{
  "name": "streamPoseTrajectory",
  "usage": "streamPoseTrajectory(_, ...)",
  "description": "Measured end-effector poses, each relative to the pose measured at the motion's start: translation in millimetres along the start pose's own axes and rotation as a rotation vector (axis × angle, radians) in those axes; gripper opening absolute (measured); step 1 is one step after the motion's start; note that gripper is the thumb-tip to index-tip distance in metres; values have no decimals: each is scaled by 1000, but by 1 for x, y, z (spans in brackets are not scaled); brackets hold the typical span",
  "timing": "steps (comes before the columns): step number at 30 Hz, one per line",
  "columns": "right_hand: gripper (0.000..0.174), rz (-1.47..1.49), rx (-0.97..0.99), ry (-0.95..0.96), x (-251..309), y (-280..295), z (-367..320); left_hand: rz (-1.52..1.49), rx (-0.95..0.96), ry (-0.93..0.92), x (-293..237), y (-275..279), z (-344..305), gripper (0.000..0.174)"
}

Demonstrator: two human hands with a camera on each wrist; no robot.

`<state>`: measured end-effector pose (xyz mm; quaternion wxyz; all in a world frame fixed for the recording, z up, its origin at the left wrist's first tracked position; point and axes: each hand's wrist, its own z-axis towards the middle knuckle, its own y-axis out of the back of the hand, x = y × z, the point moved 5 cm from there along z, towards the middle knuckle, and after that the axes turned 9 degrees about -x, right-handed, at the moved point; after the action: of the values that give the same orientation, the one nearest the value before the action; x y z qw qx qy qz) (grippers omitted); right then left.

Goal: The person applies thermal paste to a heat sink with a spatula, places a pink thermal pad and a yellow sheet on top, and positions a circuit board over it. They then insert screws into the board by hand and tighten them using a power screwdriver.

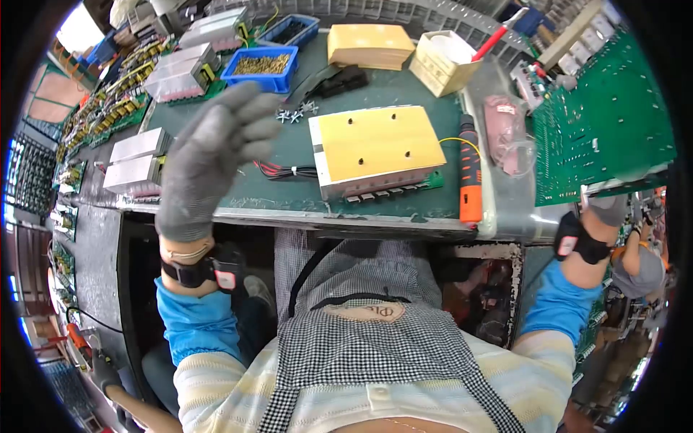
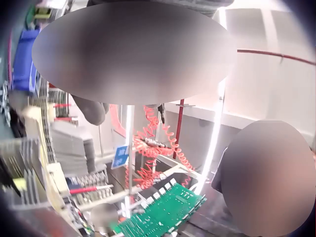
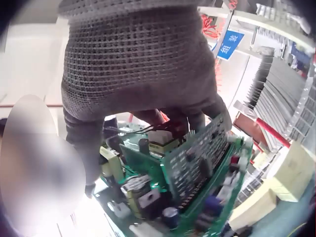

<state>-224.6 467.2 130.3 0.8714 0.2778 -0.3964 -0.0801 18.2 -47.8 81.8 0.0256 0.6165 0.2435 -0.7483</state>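
Observation:
My left hand (image 1: 216, 151), in a grey glove, is raised over the left part of the bench with fingers loosely extended and nothing held. Off at the right, my gloved right hand (image 3: 140, 64) grips a large green circuit board (image 1: 606, 123) by its lower edge. The board stands tilted, its solder side towards the head camera. In the right wrist view its component side shows, with an upright smaller board (image 3: 197, 158) among the parts. Between the hands, a block with a yellow top sheet (image 1: 382, 141) and several dark screws lies on the bench.
An orange and black electric screwdriver (image 1: 470, 187) lies right of the block, beside a pink bag-like item (image 1: 505, 126). Behind are a blue tray of brass screws (image 1: 261, 66), a yellow stack (image 1: 369, 47) and a cream box (image 1: 442, 68). Metal-topped units (image 1: 133, 173) stand left.

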Motion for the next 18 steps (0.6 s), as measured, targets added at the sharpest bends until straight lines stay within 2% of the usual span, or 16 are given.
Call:
streamPoseTrajectory(1,71,-345,194,111,-1,8,15,63,-47,-34,0,14,1,76)
streamPoseTrajectory(3,90,-324,412,141,59,-39,45,191,-135,-109,0,34,4,82)
streamPoseTrajectory(5,109,-117,528,111,119,-115,66,315,-151,-183,2,20,8,93)
streamPoseTrajectory(6,115,-275,625,181,117,-130,73,378,-155,-220,2,8,11,99)
streamPoseTrajectory(8,115,-391,708,429,123,-158,79,555,-104,-261,6,-9,21,128)
streamPoseTrajectory(10,111,-422,746,505,121,-181,82,811,79,-327,7,-24,27,141)
streamPoseTrajectory(13,104,-437,822,554,122,-207,86,985,232,-562,13,-39,34,143)
streamPoseTrajectory(18,102,-472,906,532,120,-236,88,1181,346,-487,23,-54,40,141)
